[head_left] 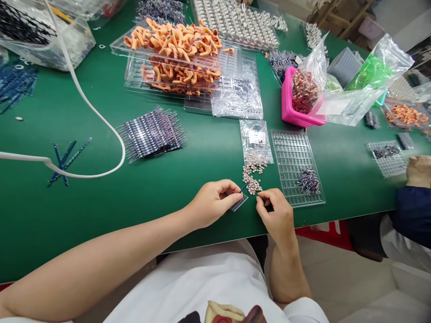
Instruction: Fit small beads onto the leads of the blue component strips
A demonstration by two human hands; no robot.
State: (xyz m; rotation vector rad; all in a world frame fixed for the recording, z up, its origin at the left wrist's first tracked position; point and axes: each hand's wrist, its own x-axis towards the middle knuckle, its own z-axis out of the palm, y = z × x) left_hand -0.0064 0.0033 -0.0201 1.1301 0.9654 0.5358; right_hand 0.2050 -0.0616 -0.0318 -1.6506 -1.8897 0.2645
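Note:
In the head view my left hand (213,202) is closed in a pinch around a thin dark stick (244,188). A small dark gridded piece (239,203) shows under its fingertips; whether the fingers grip it too I cannot tell. My right hand (278,211) has its thumb and forefinger pressed together at the near edge of a loose pile of small pinkish discs (252,181). Anything between those fingertips is too small to make out. The discs spread from the mouth of a clear labelled bag (254,137) just beyond the hands.
Right of the discs lies a clear ribbed tray (291,154) holding thin dark parts (309,181). Behind stand a pink basket (288,101) and stacked trays of orange pieces (182,42). A bundle of dark strips (153,134) and a white cable (90,112) lie left. Another person's hand (419,170) rests far right.

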